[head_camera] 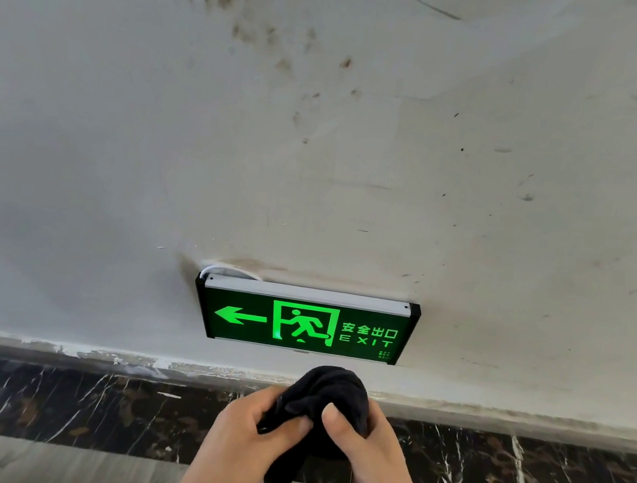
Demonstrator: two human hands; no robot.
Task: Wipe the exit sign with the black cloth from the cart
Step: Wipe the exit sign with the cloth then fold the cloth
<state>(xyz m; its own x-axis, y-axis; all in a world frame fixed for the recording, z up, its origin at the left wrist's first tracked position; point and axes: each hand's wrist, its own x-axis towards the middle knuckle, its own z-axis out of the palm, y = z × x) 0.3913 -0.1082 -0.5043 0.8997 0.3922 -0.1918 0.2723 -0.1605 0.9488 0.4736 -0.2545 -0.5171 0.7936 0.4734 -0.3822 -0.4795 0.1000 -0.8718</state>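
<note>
A lit green exit sign [304, 319] with a left arrow, a running figure and the word EXIT is fixed low on a stained grey wall. Just below it, both of my hands hold a bunched black cloth [331, 394]. My left hand [245, 433] grips the cloth's left side with its thumb on top. My right hand [365, 442] grips the right side, thumb pressed into the fabric. A loose end of the cloth hangs down between my wrists. The cloth's top sits a short gap under the sign's lower edge, not touching it.
A white cable [228, 269] loops out of the wall at the sign's top left corner. Under the wall runs a dark marbled skirting band [77, 408], then a pale grey floor [27, 462]. No cart is in view.
</note>
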